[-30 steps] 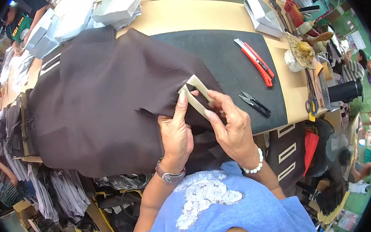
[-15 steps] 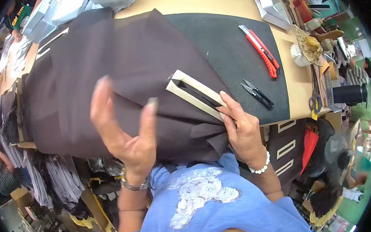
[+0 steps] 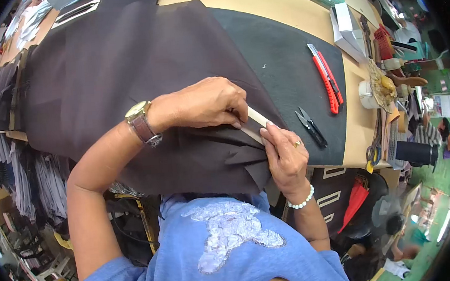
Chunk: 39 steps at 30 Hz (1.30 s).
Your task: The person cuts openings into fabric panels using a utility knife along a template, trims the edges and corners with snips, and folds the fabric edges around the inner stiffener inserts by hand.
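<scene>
A large dark brown cloth [image 3: 109, 81] lies in folds over the near side of the table. On it is a narrow cream-edged strip [image 3: 259, 117], partly covered by my hands. My left hand [image 3: 209, 103], with a watch on its wrist, curls over the upper end of the strip, fingers pinched on it. At the lower end my right hand [image 3: 285, 154] grips the strip between thumb and fingers. The cloth bunches in small folds below both hands. What lies under my left fingertips is hidden.
Right of the cloth, a red box cutter [image 3: 327, 82] and black thread snips [image 3: 311, 127] lie on a dark mat [image 3: 265, 42]. Further right stand a white box [image 3: 347, 33], a small white pot [image 3: 367, 95] and scissors [image 3: 374, 153]. Grey garments [image 3: 54, 185] hang at the left.
My left hand was raised and open over the cloth; now it has moved right and down onto the strip, fingers closed. My right hand still holds the lower end. The view has shifted slightly.
</scene>
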{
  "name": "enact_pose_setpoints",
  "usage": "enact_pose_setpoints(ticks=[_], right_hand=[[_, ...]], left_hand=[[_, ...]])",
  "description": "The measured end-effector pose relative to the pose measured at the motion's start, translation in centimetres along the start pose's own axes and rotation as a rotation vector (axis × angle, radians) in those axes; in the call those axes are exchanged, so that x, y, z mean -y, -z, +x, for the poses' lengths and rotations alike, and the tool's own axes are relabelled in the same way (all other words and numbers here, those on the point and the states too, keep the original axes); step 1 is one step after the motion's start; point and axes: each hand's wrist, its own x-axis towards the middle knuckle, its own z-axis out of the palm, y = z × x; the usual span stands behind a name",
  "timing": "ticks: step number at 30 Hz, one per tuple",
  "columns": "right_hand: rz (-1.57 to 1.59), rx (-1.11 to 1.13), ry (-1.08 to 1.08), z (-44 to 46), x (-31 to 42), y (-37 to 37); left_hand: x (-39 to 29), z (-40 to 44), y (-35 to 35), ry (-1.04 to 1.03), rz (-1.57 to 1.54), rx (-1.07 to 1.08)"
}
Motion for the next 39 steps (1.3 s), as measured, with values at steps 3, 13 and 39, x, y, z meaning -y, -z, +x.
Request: enact_pose_setpoints(ticks=[3, 13, 39], right_hand=[[-0.01, 0.056, 0.062, -0.2, -0.1, 0.8], [0.228, 0.021, -0.292, -2.4, 0.0, 2.1], [-0.451, 0.435, -0.362, 2.8, 1.8, -1.7]], left_hand=[[0.7, -1.0, -0.4, -0.094, 0.069, -0.088], [1.5, -1.8, -1.0, -0.159, 0.146, -0.153], [3.1, -4.5, 1.5, -0.041, 0.297, -0.246]])
